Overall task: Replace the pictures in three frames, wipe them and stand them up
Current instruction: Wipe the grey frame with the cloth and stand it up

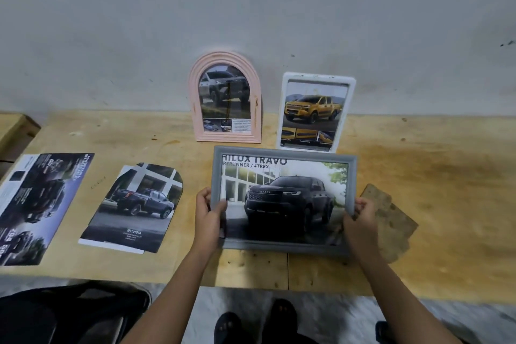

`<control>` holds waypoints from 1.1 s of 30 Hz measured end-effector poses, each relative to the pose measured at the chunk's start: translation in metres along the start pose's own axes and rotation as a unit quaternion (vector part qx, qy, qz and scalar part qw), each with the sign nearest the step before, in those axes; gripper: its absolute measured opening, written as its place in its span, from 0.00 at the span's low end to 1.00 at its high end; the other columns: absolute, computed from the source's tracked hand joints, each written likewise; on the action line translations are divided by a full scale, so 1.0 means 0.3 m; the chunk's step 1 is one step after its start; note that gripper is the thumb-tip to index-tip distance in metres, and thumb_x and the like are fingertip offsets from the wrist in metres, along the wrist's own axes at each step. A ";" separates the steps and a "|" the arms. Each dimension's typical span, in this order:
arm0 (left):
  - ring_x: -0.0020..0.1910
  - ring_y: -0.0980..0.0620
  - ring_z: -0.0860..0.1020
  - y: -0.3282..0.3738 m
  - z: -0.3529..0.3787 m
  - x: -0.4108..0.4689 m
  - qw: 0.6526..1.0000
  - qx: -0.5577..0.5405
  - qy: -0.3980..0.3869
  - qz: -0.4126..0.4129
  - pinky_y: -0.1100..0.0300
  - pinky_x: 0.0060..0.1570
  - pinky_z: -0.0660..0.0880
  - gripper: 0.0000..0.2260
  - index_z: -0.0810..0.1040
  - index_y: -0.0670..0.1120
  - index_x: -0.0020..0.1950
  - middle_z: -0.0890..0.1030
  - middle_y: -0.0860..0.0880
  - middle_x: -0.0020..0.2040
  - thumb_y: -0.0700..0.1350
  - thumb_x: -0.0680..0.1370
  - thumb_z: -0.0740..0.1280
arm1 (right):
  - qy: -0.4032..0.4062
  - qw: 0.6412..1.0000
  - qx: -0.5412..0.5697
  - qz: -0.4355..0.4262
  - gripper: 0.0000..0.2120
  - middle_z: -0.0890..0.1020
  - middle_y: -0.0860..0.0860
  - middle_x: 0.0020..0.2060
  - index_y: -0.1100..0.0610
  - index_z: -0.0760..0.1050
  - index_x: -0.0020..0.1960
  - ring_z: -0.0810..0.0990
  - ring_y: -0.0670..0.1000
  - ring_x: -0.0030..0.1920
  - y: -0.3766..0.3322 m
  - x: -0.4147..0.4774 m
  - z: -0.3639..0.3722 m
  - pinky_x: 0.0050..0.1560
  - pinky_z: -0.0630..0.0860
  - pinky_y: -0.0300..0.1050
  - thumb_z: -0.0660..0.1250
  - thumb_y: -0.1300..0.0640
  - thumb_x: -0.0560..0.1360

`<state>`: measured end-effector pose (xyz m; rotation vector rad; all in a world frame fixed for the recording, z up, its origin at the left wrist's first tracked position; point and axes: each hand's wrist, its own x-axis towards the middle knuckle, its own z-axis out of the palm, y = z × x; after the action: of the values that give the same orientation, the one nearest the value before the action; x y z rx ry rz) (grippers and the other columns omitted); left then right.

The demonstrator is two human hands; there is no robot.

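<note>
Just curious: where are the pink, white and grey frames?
pink frame (pixel 194 109): head view, left rim.
white frame (pixel 318 78): head view, top rim.
grey frame (pixel 279 245): head view, bottom rim.

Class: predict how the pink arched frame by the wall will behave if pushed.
The pink arched frame probably tips easily: it stands upright on its narrow bottom edge. It looks like thin moulded plastic, so likely light and stiff. On the wooden table it may slide.

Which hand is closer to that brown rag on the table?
Right. The right hand grips the right edge of the grey frame, just beside the rag; the left hand grips its left edge, across the frame from the rag.
</note>
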<state>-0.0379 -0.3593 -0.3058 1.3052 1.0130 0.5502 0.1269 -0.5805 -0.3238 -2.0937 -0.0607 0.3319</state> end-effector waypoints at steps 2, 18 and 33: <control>0.44 0.53 0.72 0.043 0.011 0.002 0.999 -0.020 0.012 0.038 0.70 0.40 0.71 0.04 0.70 0.45 0.55 0.74 0.50 0.44 0.42 0.81 0.59 | 0.003 0.997 0.065 -0.033 0.15 0.74 0.55 0.46 0.58 0.64 0.56 0.74 0.53 0.42 -0.038 0.009 -0.028 0.34 0.71 0.42 0.61 0.71 0.74; 0.61 0.44 0.76 0.114 0.047 0.028 0.986 -0.155 0.031 0.049 0.41 0.65 0.68 0.24 0.76 0.51 0.60 0.79 0.42 0.59 0.66 0.73 0.60 | -0.108 0.992 0.027 -0.066 0.19 0.73 0.50 0.62 0.53 0.64 0.68 0.73 0.51 0.60 -0.089 0.082 -0.075 0.55 0.77 0.56 0.61 0.61 0.78; 0.56 0.49 0.78 0.101 0.059 0.049 0.983 -0.165 0.059 0.059 0.49 0.60 0.71 0.13 0.77 0.54 0.53 0.81 0.49 0.52 0.58 0.79 0.57 | -0.078 0.932 -0.351 0.042 0.30 0.53 0.52 0.76 0.53 0.51 0.76 0.55 0.59 0.73 0.093 0.125 -0.130 0.69 0.60 0.57 0.53 0.42 0.79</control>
<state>-0.0096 -0.3496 -0.2822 1.0503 0.8991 0.8571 0.1707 -0.6209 -0.3364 -2.7802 -0.2110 0.5927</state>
